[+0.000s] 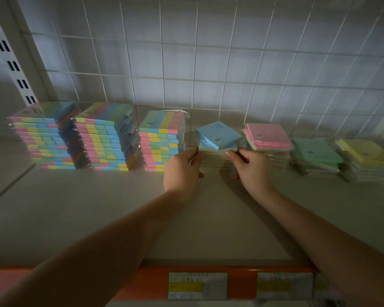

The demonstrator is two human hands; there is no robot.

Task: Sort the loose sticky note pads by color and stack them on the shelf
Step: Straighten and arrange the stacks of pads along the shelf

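Head view is giving me both hands at the middle of the shelf [111, 209]; I am seeing my left hand [183, 171] pinching the left edge of the blue-topped stack [218, 138] between thumb and fingers, and my right hand [252, 168] pinching its right edge the same way; both are closed narrow on the wrapped pads, neither is spread wide; the topmost blue pad is sitting slightly turned against the ones under it. The stack is standing on the shelf between the tall multicolour stack [162, 140] on its left and the pink-topped stack [267, 138] on its right, near both; a green-topped stack [316, 156] and a yellow-topped stack [364, 159] are following further right; two more multicolour stacks [75, 136] are standing at the far left against the wire grid back [208, 63].

I am judging these pads to be light and fairly stiff as blocks of paper; the clear wrapping is looking glossy, so I am expecting it to be slippery, with pads sliding over each other easily; holding at opposite side edges, low enough to catch several pads at once, is seeming the safest purchase; squeezing gently inward should be squaring the turned top pad without toppling the pile.
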